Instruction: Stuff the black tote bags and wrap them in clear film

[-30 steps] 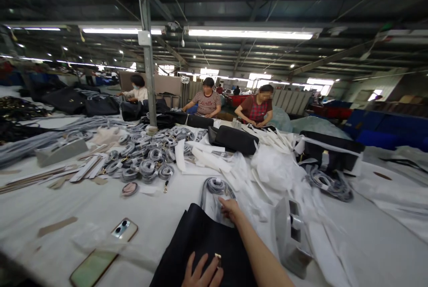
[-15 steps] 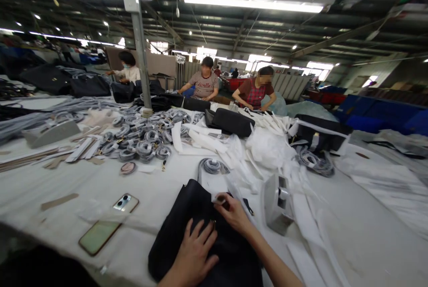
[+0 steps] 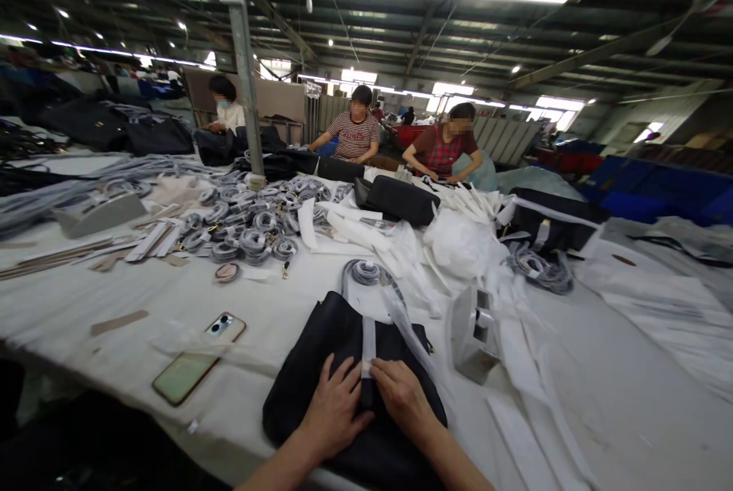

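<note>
A black handbag (image 3: 306, 357) lies on the white-covered table in front of me. Down the middle of its upper side runs a narrow white strip (image 3: 369, 337). My left hand (image 3: 337, 408) rests flat on the bag, its fingers stretched out and their tips beside the strip's left edge. With bent fingers, my right hand (image 3: 402, 399) pinches the lower end of the strip against the bag; the fingertips are partly hidden. Just beyond the bag sits a coiled grey wrapped strap (image 3: 365, 272), and clear plastic trails along the bag's right side.
A grey tape dispenser (image 3: 474, 338) stands right of the bag. To the left lies a phone (image 3: 186, 376) under clear film. Several coiled straps (image 3: 255, 245) and white paper strips (image 3: 349, 231) are heaped farther back. Across the table, several people work near a metal post (image 3: 246, 79).
The white strip now lies down the bag's middle, where my right hand earlier held a small piece higher up. That hand has come down closer to my left hand, which stays on the bag.
</note>
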The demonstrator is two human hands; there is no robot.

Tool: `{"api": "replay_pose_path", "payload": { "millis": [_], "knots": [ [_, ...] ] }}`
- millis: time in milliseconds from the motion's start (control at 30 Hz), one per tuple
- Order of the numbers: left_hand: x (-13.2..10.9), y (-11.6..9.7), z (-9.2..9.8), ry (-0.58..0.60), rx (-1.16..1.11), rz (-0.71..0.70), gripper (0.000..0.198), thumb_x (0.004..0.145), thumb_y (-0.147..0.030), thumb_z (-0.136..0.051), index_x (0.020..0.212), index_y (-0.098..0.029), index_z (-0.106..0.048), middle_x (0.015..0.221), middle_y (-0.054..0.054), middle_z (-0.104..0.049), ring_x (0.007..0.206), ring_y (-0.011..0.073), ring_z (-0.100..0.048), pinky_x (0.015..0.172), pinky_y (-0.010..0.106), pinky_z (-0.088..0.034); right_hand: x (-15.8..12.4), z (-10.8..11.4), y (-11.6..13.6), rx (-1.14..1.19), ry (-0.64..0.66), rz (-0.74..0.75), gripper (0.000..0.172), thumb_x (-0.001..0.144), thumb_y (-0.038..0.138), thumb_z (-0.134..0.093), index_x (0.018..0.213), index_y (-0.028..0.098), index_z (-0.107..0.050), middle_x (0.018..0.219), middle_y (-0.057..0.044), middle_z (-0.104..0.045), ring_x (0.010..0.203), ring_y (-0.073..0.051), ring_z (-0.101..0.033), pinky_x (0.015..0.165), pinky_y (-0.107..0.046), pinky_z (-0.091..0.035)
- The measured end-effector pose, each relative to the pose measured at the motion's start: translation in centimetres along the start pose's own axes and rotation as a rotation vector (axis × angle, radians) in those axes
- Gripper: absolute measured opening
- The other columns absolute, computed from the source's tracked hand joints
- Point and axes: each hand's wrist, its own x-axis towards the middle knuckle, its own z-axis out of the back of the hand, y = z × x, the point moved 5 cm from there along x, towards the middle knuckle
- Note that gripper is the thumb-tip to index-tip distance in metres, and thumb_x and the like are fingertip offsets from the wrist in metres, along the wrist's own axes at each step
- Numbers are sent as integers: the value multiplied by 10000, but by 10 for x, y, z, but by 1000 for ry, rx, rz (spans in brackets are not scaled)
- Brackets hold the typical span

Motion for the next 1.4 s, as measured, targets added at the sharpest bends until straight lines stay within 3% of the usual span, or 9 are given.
{"api": "replay_pose_path", "payload": {
  "millis": [367,467,633,733,833,900,1000,1133,1400],
  "knots": [
    [-5,9,-10,-99,3,20,475,822,-232,-562,1285,-169,-478,1394,132,-491,1315,262,-418,1086,533,-342,-16,-13,1,-35,-14,-32,321,888,30,-380,1038,170,-627,948,-75,-694,799,-167,-633,719,-295,-500],
    [-6,8,-10,-75,20,-31,596,809,-186,-539,1382,-175,-375,1459,132,-412,1341,262,-383,1090,549,-323,-15,-16,6,-49,32,-94,318,842,19,-396,1008,158,-630,947,-90,-688,811,-194,-619,758,-338,-507],
    [-5,3,-8,9,24,-107,709,852,-357,-556,1466,-224,-228,1428,77,-467,1302,275,-423,1104,595,-251,-17,-9,17,94,136,-192,459,721,9,-416,1111,155,-608,1089,-102,-666,958,-230,-601,877,-398,-498],
    [-5,4,-8,-4,36,-98,730,841,-526,-546,1453,-239,-272,1431,73,-465,1290,301,-426,1086,607,-259,-22,9,8,154,46,-233,502,747,26,-393,1178,198,-585,1137,-75,-660,1037,-206,-595,920,-379,-482],
    [-6,5,-11,-17,48,-94,643,873,-512,-503,1432,-252,-321,1425,64,-474,1282,291,-432,1092,598,-239,-38,39,-26,49,-239,-544,438,818,195,-484,1252,198,-542,1230,-102,-612,1140,-254,-545,986,-449,-422],
    [-7,5,-12,-25,53,-92,616,881,-494,-496,1425,-249,-339,1420,71,-479,1276,290,-437,1099,597,-216,-60,52,-55,105,-383,-893,543,706,377,-657,1204,176,-578,1235,-123,-604,1154,-327,-522,993,-487,-394],
    [-8,5,-13,-41,61,-88,617,879,-484,-503,1424,-243,-342,1409,81,-491,1263,290,-449,1106,598,-194,-94,50,-83,412,-414,-1253,455,529,522,-746,809,169,-677,850,-71,-707,897,-339,-631,828,-413,-485],
    [-9,4,-13,-52,61,-91,603,881,-467,-505,1421,-246,-350,1399,87,-502,1249,288,-460,1105,599,-191,-134,57,-98,593,-569,-1424,505,656,694,-570,681,190,-571,625,-47,-653,663,-243,-652,624,-338,-514],
    [-8,3,-10,-43,49,-75,559,883,-442,-507,1393,-244,-391,1393,92,-508,1241,295,-470,1083,612,-225,-168,50,-66,1023,-704,-1558,543,615,746,-627,717,225,-514,706,-46,-666,745,-225,-672,735,-399,-565]
  ]
}}
